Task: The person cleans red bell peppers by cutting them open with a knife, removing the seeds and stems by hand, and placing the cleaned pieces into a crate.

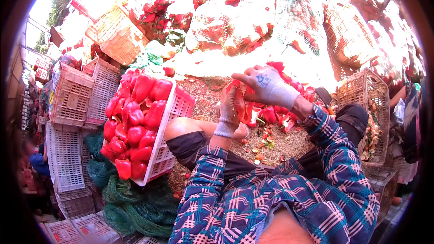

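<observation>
My left hand (229, 109), in a pale, dirty work glove, is closed around a red bell pepper (241, 104); part of the pepper is hidden behind the fingers. Just to the right and above it is my right hand (270, 86), also gloved, with a blue mark on its back. Its thumb and forefinger are apart and reach toward the pepper; nothing shows clearly between them. Below the hands, a heap of red pepper pieces (267, 115) lies on ground strewn with pale seeds (289, 144).
To my left stands a white crate (161, 147) full of red peppers. Green netting (135, 203) lies beside it, near stacked crates (68, 153). A crate with pepper scraps (386, 108) is at my right. Beyond, mesh sacks of peppers (230, 22) and an orange crate (120, 34) stand in glare.
</observation>
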### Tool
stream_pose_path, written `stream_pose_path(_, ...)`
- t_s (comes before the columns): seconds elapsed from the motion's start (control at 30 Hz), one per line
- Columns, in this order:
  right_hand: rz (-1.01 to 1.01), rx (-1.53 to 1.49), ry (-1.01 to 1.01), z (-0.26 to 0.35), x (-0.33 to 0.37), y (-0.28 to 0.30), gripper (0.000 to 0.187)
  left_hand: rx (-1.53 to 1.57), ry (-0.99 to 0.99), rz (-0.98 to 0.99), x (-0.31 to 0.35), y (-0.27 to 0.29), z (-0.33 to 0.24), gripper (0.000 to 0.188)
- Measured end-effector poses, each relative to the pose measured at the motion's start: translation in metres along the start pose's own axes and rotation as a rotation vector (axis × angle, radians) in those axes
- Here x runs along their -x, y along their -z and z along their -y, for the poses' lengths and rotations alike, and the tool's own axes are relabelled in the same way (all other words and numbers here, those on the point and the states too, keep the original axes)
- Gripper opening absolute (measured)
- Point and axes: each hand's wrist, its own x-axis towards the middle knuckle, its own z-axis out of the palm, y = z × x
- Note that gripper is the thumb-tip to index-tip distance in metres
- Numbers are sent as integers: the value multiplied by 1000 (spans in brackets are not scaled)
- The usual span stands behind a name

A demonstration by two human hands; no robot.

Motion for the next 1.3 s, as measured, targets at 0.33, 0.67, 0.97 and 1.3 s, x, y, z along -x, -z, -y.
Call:
stream_pose_path(0.33,-171,-335,-160,-38,37,-70,35,71,57,105,-9,-8,60,39)
stream_pose_path(0.67,-659,-1545,-737,-39,16,-169,25,-559,-74,-30,-19,9,97,44)
stream_pose_path(0.97,-943,-1299,-649,-86,-6,-105,20,-1065,-687,-396,-8,34,-94,38)
stream_pose_path(1.3,-797,-1383,-800,-65,42,-151,20,-2183,-963,-900,5,188,-330,71)
